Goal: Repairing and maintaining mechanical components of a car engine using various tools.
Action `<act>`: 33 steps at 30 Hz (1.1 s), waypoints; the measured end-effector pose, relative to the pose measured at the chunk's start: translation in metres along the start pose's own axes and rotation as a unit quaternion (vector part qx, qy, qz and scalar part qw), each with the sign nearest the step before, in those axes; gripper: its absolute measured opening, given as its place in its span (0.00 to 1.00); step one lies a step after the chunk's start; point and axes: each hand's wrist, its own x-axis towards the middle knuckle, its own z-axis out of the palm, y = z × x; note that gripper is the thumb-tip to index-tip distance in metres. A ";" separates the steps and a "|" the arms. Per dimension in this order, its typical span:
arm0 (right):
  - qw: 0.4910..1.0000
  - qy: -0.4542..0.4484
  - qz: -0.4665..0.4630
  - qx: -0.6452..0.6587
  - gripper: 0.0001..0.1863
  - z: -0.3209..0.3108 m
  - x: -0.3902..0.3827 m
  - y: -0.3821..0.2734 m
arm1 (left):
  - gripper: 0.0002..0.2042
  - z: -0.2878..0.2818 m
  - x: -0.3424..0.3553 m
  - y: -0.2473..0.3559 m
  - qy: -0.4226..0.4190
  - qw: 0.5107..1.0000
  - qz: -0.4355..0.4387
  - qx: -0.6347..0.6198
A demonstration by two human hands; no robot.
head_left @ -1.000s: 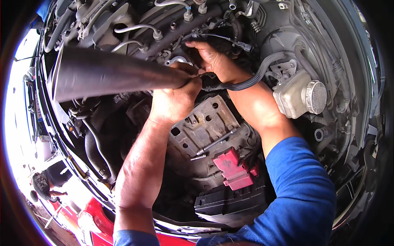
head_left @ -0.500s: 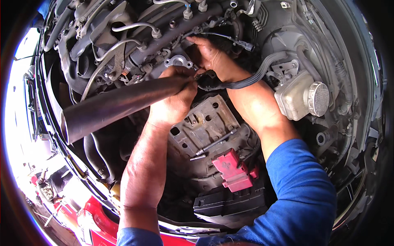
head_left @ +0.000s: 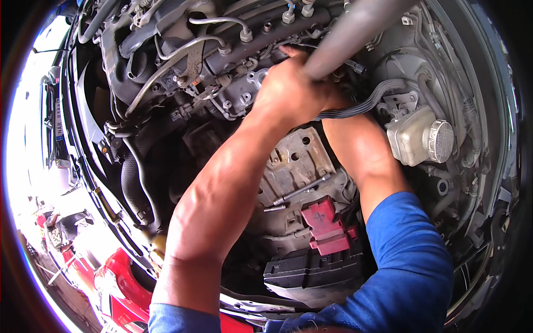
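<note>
My left hand (head_left: 291, 89) is closed round the narrow end of a long dark grey tube (head_left: 361, 33), which slants up to the far right. Behind that hand and the tube, most of my right hand (head_left: 291, 51) is hidden. One of its fingers shows at the dark rail (head_left: 266, 33) on the engine; what its other fingers do is hidden. A grey ribbed hose (head_left: 366, 105) crosses over my right wrist. Just left of my left hand is a bare metal flange (head_left: 255, 77), partly covered by it.
A stained metal tray (head_left: 302, 152) lies below my hands, with a ratchet extension bar (head_left: 302, 190) near its edge. Nearer are a red plastic cover (head_left: 326, 225) and a black box (head_left: 311, 272). A capped fluid reservoir (head_left: 416, 141) stands at the right. Metal pipes (head_left: 166, 66) run across the engine.
My left hand has moved right and swung the tube from pointing left to pointing up and right. It now covers most of my right hand. The whole view has shifted slightly.
</note>
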 end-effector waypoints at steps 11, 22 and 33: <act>0.997 -0.010 -0.028 0.066 0.29 -0.010 0.018 0.011 | 0.13 -0.001 -0.049 -0.072 0.088 0.985 0.097 -0.109; 0.994 -0.057 -0.010 0.097 0.26 -0.005 0.025 0.015 | 0.13 -0.003 -0.022 -0.056 0.113 0.977 0.181 -0.028; 0.999 0.031 0.018 0.021 0.27 -0.053 0.035 0.010 | 0.16 -0.001 0.009 0.004 0.015 1.000 0.018 -0.014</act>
